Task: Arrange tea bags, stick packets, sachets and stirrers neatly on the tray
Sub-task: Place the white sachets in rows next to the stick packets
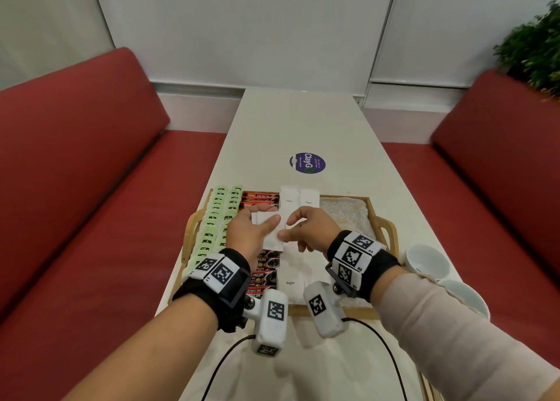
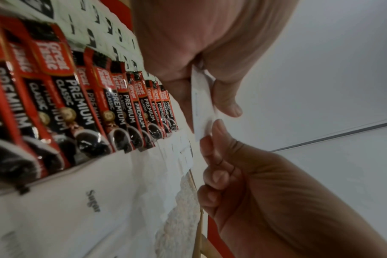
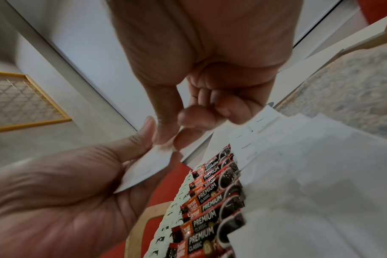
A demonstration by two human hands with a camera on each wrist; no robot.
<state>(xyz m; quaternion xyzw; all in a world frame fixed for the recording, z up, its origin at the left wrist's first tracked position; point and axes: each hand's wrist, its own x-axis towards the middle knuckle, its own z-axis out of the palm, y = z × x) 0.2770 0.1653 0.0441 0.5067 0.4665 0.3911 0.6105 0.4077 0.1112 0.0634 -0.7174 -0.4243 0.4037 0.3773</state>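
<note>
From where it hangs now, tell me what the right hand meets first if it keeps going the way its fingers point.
The right hand points left at the white sachets held in the left hand; its fingertips look already at their edge. Depth unclear.
</note>
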